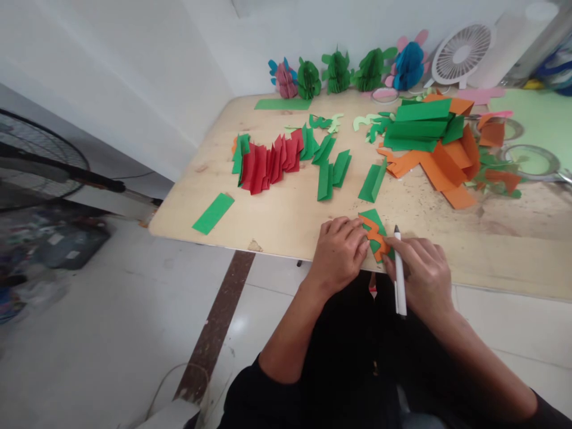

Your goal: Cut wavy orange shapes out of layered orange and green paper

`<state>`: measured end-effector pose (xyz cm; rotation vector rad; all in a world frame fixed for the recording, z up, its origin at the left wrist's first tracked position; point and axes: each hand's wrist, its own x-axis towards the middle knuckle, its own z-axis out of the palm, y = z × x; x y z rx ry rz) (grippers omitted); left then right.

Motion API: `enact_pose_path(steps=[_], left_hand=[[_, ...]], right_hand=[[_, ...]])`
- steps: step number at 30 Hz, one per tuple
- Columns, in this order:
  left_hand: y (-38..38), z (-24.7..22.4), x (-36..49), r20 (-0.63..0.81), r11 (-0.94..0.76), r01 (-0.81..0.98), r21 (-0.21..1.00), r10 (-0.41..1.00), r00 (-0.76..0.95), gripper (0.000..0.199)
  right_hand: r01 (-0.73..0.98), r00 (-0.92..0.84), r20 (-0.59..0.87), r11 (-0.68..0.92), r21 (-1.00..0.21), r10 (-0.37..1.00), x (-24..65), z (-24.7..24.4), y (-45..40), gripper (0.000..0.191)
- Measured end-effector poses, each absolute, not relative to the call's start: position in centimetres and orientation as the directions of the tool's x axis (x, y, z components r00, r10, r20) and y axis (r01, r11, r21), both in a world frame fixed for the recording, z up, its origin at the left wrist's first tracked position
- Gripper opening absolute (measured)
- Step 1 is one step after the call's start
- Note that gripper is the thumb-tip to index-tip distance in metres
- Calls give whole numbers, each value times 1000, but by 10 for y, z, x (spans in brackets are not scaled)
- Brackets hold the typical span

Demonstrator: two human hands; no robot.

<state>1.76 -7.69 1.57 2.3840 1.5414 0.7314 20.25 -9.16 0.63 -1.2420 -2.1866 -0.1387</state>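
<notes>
At the table's front edge, an orange wavy paper cutout (379,238) lies over a piece of green paper (369,213). The curled fingers of my left hand (339,250) hold the left side of these two papers against the tabletop. My right hand (424,274) has a white pen (400,283) between thumb and fingers, its dark tip pointing away from me. The right fingertips also touch the right side of the papers. Part of the green paper is hidden under the orange piece and my fingers.
Folded green papers (373,182) and a red row of folded papers (270,161) stand beyond my hands. At the right is a heap of orange paper (447,173) and scissors (534,161). Paper figures (338,72) and a white fan (462,55) line the wall.
</notes>
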Motion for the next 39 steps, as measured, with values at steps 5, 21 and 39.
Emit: enact_pose_path(steps=[5, 21, 39], left_hand=[[-78, 15, 18, 301, -435, 787, 437, 896, 327, 22], [-82, 5, 22, 354, -437, 806, 400, 885, 304, 34], [-82, 8, 19, 341, -474, 812, 341, 867, 363, 29]], right_hand=[[807, -375, 556, 556, -198, 742, 203, 5, -92, 27], [805, -375, 559, 559, -200, 740, 203, 2, -92, 28], [761, -276, 484, 497, -416, 830, 205, 12, -93, 22]])
